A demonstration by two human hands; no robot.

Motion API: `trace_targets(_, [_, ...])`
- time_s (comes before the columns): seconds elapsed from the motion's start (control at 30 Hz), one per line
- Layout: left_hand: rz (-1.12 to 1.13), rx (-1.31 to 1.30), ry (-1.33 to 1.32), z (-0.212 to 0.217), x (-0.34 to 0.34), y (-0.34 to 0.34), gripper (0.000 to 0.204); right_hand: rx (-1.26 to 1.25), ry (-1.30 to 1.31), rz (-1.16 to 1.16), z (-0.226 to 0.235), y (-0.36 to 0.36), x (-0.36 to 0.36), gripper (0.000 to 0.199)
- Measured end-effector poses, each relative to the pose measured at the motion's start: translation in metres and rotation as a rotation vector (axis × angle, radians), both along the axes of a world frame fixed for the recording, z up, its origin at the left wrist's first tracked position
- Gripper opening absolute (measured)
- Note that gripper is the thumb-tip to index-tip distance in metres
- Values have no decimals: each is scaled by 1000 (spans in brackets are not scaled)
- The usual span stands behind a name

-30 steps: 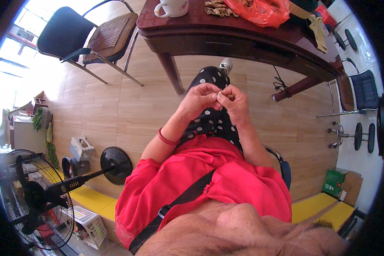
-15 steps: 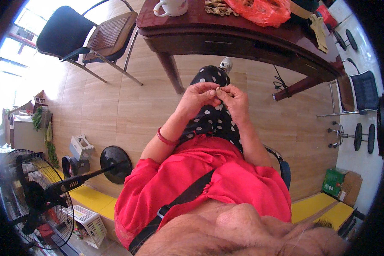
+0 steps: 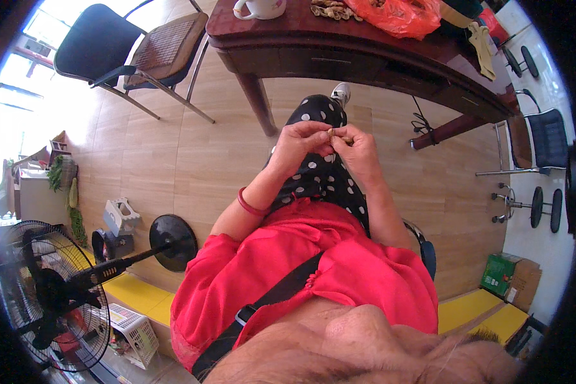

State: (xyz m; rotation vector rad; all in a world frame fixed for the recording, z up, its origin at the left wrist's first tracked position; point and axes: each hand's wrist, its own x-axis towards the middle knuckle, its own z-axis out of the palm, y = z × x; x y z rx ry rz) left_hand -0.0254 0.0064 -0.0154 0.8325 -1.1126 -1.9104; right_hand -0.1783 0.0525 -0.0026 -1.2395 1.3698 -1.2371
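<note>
Seated, viewed from above. Both hands raised over the lap, just in front of the table edge.

Left hand (image 3: 299,142) curled, fingertips closed on a small tan nut (image 3: 335,132). Right hand (image 3: 358,150) meeting it from the other side, thumb and forefinger pinching the same nut. Fingertips of both hands touching at the nut; nut mostly hidden, only a sliver showing between them. Red bangle (image 3: 248,206) on the left wrist.

Below the hands: black trousers with white dots (image 3: 320,179), one shoe (image 3: 341,93) poking out under the table. Red blouse (image 3: 313,281) lower down, dark strap (image 3: 269,307) across it.

Dark wooden table (image 3: 339,51) across the top. On it: white mug (image 3: 259,8) at the left end, heap of tan nuts (image 3: 331,9) beside it, orange plastic bag (image 3: 395,14) further right, yellowish cloth (image 3: 482,45) draped over the far right edge.

Black chair with woven seat pad (image 3: 141,48) upper left, well apart from the hands. Standing fan (image 3: 45,294) lower left, its round base (image 3: 173,233) on the wooden floor (image 3: 173,153) near the left elbow. White basket (image 3: 128,329) beside the fan. Black office chair (image 3: 547,137) and stools (image 3: 537,208) at right. Green-and-brown carton (image 3: 509,278) lower right.
</note>
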Motion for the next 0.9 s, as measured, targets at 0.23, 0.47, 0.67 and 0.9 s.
trace_targets(0.23, [95, -83, -124, 2, -6, 7, 16, 32, 38, -87, -8, -1, 12, 11])
trace_targets(0.47, [93, 198, 22, -3, -7, 3, 20, 98, -122, -83, -29, -10, 1, 11])
trace_targets(0.67, [-70, 444, 424, -28, -6, -5, 25, -92, 161, -94, -21, -10, -4, 9])
trace_targets(0.9, [-75, 504, 503, -39, -5, -7, 26, -607, 834, 55, -12, -9, -8, 25])
